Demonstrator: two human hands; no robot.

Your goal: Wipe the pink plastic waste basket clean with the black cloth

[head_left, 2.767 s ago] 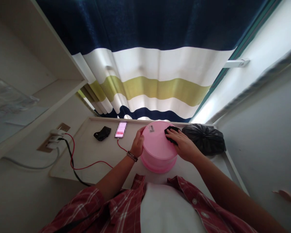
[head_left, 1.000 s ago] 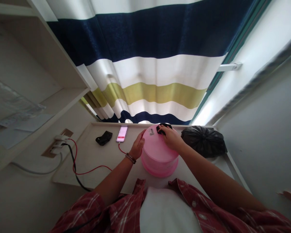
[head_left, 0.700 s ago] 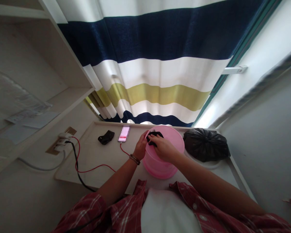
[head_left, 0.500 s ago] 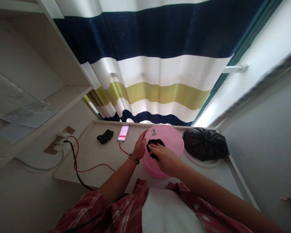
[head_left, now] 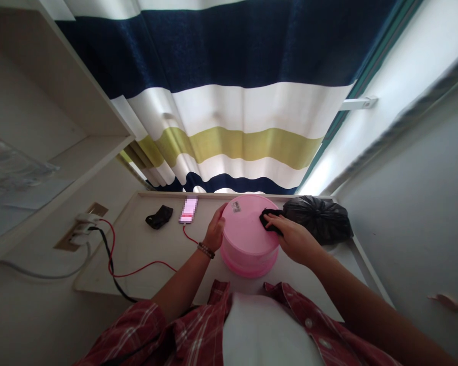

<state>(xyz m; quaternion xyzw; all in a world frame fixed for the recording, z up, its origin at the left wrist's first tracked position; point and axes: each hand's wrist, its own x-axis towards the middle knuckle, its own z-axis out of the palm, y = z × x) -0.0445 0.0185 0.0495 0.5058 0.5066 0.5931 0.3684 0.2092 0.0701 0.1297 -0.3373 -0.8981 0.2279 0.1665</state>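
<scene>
A round pink plastic tub (head_left: 248,226) is in front of me, tilted so its flat face and part of its side wall show. A small printed label is on that face near the far left edge. My left hand (head_left: 215,230) grips the tub's left edge, with the thumb along the near side. My right hand (head_left: 294,235) presses a bunched black cloth (head_left: 269,219) against the right edge of the flat face. The fingers are closed over the cloth.
A knotted black plastic bag (head_left: 318,218) sits on the white desk (head_left: 137,249) at right. A phone (head_left: 188,209) on a red cable and a crumpled black item (head_left: 159,217) lie at left. Plugs (head_left: 84,229) fill a wall socket; a shelf (head_left: 110,147) overhangs the left side.
My right hand and the cloth have moved from the middle of the flat face to its right edge. The tub has tipped, and more of its side wall shows.
</scene>
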